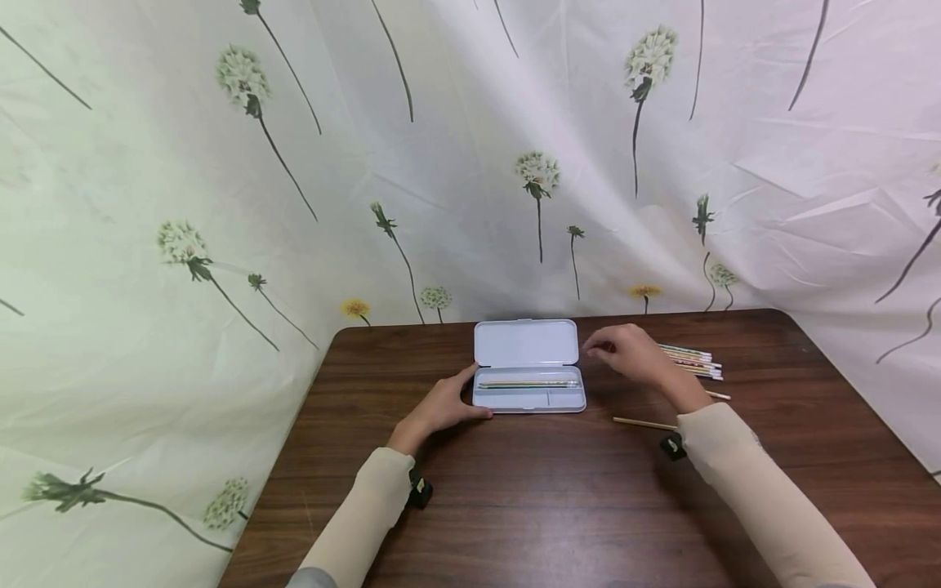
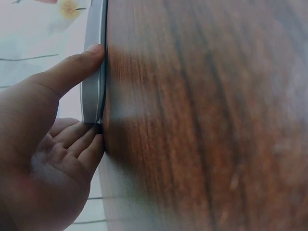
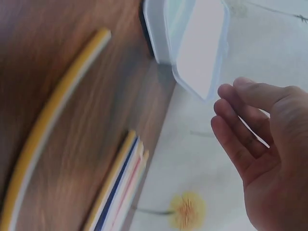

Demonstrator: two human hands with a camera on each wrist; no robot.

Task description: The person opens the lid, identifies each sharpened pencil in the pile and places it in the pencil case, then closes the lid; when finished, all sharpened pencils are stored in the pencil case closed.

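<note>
A white pencil case [image 1: 525,343] lies with its lid raised, several pencils [image 1: 525,384] in its rear compartment. At the case's left end, my left hand [image 1: 441,402] holds it. The left thumb [image 2: 79,67] rests on the front side, and the other fingers reach round the end. My right hand [image 1: 628,351] hovers beside the lid's right edge, fingers loosely bent, holding nothing. In the right wrist view, a gap shows between the fingertips [image 3: 225,122] and the lid [image 3: 199,53].
Behind the right forearm lies a bunch of pencils [image 1: 691,359]. A single pencil [image 1: 643,423] lies nearer the front, partly hidden by the right wrist; another pencil's end [image 1: 718,395] shows beyond it. Flowered cloth [image 1: 470,163] hangs behind the wooden table [image 1: 529,498].
</note>
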